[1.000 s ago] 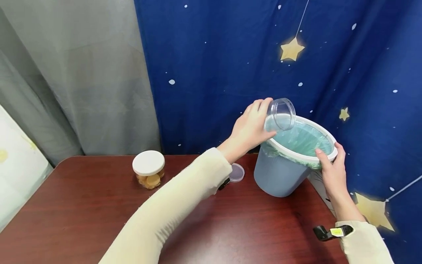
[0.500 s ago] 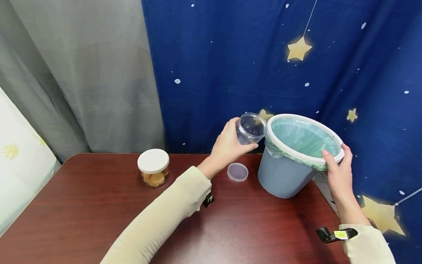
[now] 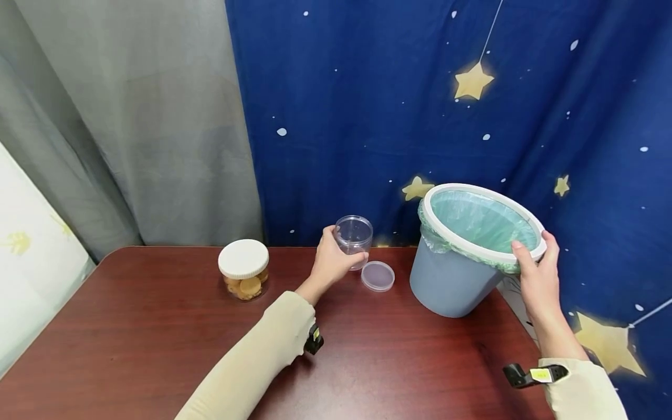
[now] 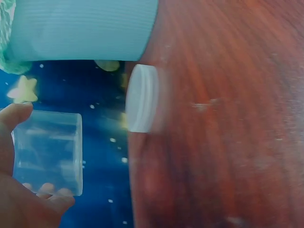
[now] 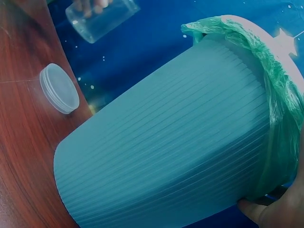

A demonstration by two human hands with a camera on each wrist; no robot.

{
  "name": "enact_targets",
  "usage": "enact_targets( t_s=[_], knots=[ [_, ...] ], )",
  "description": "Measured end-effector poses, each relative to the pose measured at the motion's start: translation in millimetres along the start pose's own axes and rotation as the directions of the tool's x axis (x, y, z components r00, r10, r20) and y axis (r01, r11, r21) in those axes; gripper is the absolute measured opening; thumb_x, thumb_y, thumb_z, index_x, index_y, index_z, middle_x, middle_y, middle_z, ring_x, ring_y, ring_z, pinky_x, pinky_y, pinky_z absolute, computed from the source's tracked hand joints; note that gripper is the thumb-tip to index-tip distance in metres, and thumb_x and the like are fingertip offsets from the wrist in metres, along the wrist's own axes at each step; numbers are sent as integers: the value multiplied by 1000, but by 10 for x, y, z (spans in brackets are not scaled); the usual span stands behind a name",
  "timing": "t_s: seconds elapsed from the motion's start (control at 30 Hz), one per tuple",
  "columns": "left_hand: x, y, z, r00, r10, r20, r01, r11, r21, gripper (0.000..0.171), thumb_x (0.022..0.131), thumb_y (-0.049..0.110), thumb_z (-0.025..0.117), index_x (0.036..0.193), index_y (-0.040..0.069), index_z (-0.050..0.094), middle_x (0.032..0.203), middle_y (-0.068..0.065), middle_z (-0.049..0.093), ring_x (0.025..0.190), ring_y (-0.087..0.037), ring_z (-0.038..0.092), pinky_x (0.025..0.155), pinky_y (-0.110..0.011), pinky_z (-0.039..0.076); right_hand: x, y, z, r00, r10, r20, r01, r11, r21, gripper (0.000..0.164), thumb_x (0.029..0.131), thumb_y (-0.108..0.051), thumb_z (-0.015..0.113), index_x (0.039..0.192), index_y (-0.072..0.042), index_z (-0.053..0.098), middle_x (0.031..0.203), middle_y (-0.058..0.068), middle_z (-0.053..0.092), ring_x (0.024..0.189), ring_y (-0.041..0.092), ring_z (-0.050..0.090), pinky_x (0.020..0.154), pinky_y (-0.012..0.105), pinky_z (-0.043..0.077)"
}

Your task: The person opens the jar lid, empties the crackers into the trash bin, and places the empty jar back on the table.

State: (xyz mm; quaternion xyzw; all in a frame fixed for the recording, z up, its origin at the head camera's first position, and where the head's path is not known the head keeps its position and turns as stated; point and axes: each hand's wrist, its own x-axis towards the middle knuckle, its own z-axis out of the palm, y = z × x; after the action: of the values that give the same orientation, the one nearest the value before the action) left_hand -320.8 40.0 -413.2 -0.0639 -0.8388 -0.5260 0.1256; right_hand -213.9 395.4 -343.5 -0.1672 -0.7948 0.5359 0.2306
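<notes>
My left hand (image 3: 331,258) grips a clear plastic jar (image 3: 354,231), mouth up, with fingers and thumb around its side. In the left wrist view a gap shows between the base of the jar (image 4: 50,152) and the table edge. A translucent round lid (image 3: 378,276) lies flat on the table, just right of the jar. My right hand (image 3: 539,280) holds the white rim of a blue-grey trash bin (image 3: 446,280), thumb over the inner side. A thin green bag (image 3: 480,219) lines the bin; nothing else shows inside it.
A white-lidded jar (image 3: 244,268) with round yellowish-brown pieces stands left of my left hand on the dark red-brown table (image 3: 173,350). Grey curtain (image 3: 178,116) and blue star-patterned curtain (image 3: 357,105) hang behind the table. The bin stands near the table's right edge.
My left hand has carried the clear jar from over the bin's mouth leftward and down toward the table, turning it from sideways to upright. The right hand stays on the bin's rim.
</notes>
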Motion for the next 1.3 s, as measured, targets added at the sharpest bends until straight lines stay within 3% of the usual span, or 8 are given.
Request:
enact_targets(
  t_s=[0.4, 0.83, 1.3],
  knots=[
    [-40, -323, 144, 998, -56, -5, 55, 998, -20, 95, 65, 26, 93, 141, 3, 40, 137, -20, 54, 128, -35, 56, 110, -46, 45, 4, -23, 25, 1000, -10, 21, 10, 1000, -14, 71, 103, -46, 47, 162, -35, 7, 168, 10, 20, 137, 11, 31, 115, 23, 22],
    [-30, -503, 220, 993, -113, -47, 112, 994, -10, 93, 63, 24, 92, 138, 0, 40, 134, -23, 56, 123, -38, 59, 107, -49, 47, 2, -26, 38, 1000, -1, 2, 1, 1000, -8, 70, 103, -46, 46, 161, -38, 9, 168, 8, 22, 139, 13, 30, 116, 25, 21],
    [-60, -573, 251, 993, -118, 15, 118, 993, -2, 96, 68, 29, 92, 143, 6, 37, 141, -19, 51, 128, -36, 55, 110, -48, 45, -5, -7, 18, 1000, 10, -27, -10, 1000, -3, 68, 102, -44, 47, 160, -40, 12, 167, 6, 24, 140, 15, 29, 118, 27, 19]
  ],
)
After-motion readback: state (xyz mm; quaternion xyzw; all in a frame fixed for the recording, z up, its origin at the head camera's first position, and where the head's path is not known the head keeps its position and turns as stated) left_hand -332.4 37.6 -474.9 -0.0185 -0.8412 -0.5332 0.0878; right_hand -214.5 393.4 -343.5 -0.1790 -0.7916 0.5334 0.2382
